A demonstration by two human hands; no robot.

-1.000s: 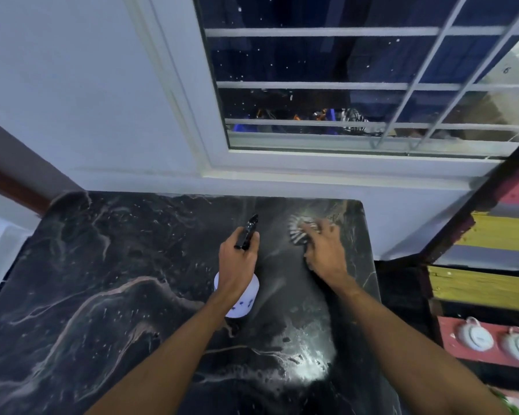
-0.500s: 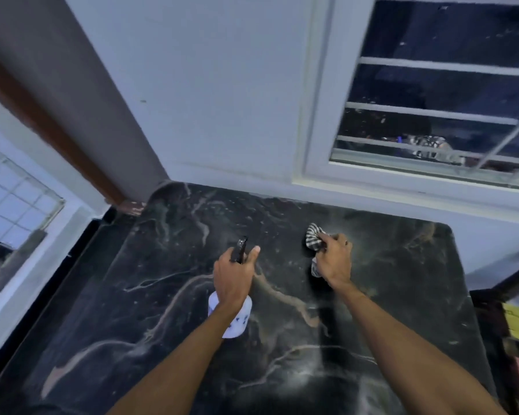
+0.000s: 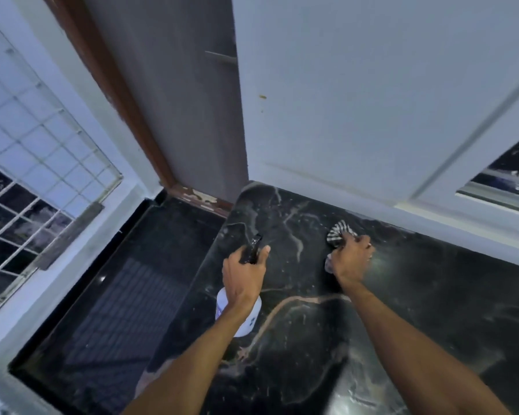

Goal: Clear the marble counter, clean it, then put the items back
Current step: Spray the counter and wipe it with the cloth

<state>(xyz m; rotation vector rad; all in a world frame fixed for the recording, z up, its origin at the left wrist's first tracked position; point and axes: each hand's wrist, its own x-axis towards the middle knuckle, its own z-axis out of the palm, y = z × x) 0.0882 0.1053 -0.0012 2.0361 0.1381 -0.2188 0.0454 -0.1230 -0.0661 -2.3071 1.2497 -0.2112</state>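
The black marble counter (image 3: 432, 295) with pale veins fills the lower right, wet-looking and speckled. My left hand (image 3: 244, 277) grips a white spray bottle (image 3: 249, 319) by its black trigger head, held over the counter's left part. My right hand (image 3: 352, 259) presses a black-and-white striped cloth (image 3: 337, 233) onto the marble near the back wall. Most of the cloth is hidden under my fingers. No other items stand on the visible counter.
Left of the counter drops a dark lower surface or floor (image 3: 126, 295). A brown door frame (image 3: 117, 94) and grey door stand behind it. A white barred window (image 3: 27, 181) is at the far left; another window's corner (image 3: 510, 175) shows at right.
My view has swung left, so the counter's left edge and the door now show. Both hands have shifted toward the counter's left back corner, the cloth sliding along with my right hand.
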